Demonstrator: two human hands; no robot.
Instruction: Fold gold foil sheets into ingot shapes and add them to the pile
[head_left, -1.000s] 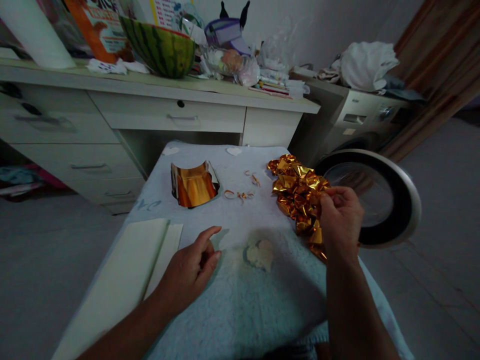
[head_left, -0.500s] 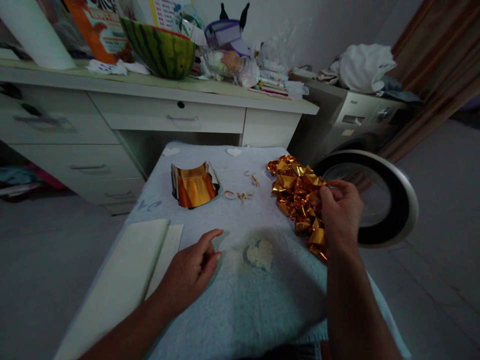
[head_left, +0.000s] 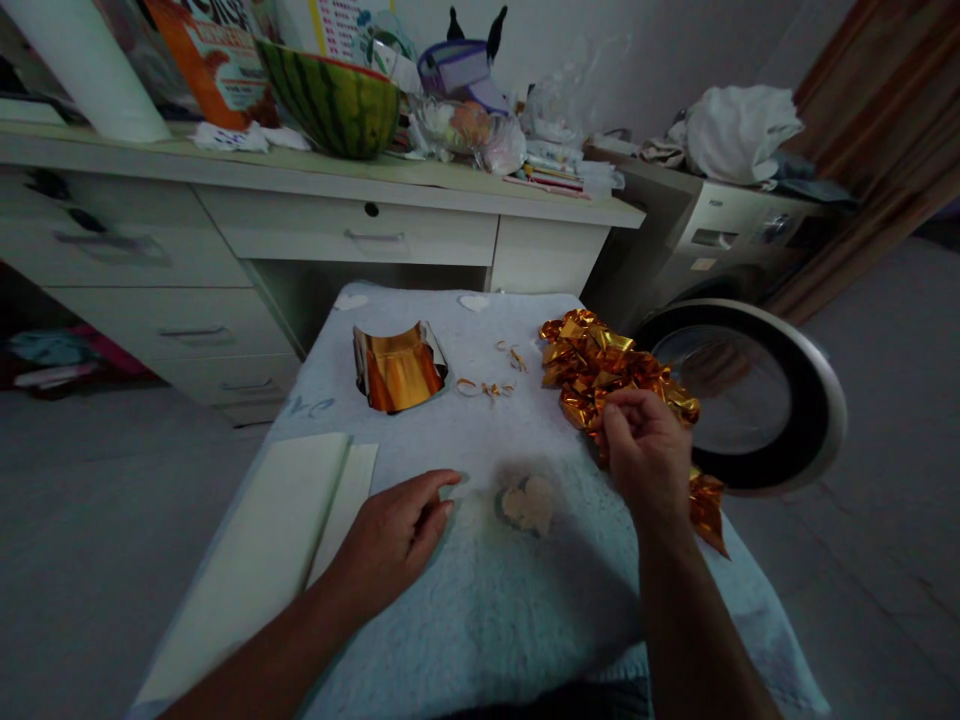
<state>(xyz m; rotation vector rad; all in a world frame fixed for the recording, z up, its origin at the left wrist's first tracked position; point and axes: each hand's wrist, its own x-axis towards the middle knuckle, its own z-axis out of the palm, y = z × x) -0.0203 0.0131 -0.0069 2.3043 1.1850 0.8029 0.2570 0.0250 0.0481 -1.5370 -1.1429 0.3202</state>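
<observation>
A heap of crinkled shiny gold foil pieces (head_left: 581, 355) lies on the right of the cloth-covered table (head_left: 480, 560). Over the near side of this heap is my right hand (head_left: 649, 440), its thumb and fingers pinched together. Whatever is between those fingertips is hidden against the foil. My left hand (head_left: 397, 525) rests low over the cloth, thumb and index finger apart, holding nothing. Beyond it stands a curved stack of flat gold foil sheets (head_left: 401, 370). Several thin gold ties (head_left: 491, 390) lie scattered between the stack and the heap.
Folded pale sheets (head_left: 247, 550) lie along the table's left side. Behind is a white desk (head_left: 360, 220) bearing a cut watermelon (head_left: 330, 105), an orange packet (head_left: 217, 65) and plastic bags. A washing machine's open round door (head_left: 817, 400) is close to the right edge.
My right hand has moved left and slightly nearer over the foil heap, and a foil piece now shows right of my wrist. My left hand has hardly moved. The view has shifted a little.
</observation>
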